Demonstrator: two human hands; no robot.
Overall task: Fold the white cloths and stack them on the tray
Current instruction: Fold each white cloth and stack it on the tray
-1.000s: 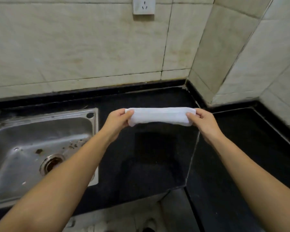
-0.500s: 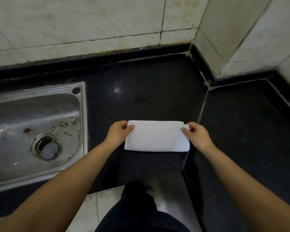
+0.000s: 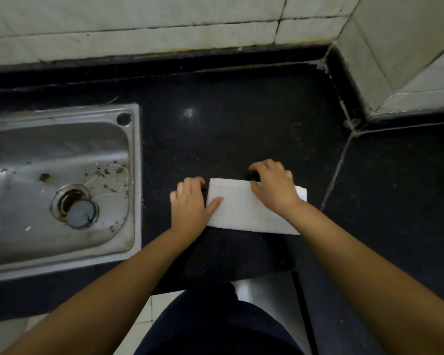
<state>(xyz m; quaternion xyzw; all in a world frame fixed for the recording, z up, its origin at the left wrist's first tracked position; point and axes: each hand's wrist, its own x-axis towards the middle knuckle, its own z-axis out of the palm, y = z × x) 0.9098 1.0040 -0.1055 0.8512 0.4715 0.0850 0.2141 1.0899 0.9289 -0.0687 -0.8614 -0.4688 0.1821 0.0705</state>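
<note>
While a white cloth (image 3: 251, 211), already folded into a flat oblong, lies near the front edge of the surface (image 3: 241, 129), the folding step is judged under way. Left hand (image 3: 190, 203): thumb laid on the cloth's left end, fingers loosely bent beside it. Right hand (image 3: 273, 187): rested over the far right portion, fingers curled at the back edge; a true grip cannot be told. Next required: another fold, then carriage to a tray, none being visible. Setting: dark stone surface; steel sink (image 3: 136, 175) at its left; pale tiled wall (image 3: 139, 21) behind.

Both hands: left (image 3: 190, 204), right (image 3: 274, 189) on folded white cloth (image 3: 244, 211), black counter (image 3: 228, 129).
</note>
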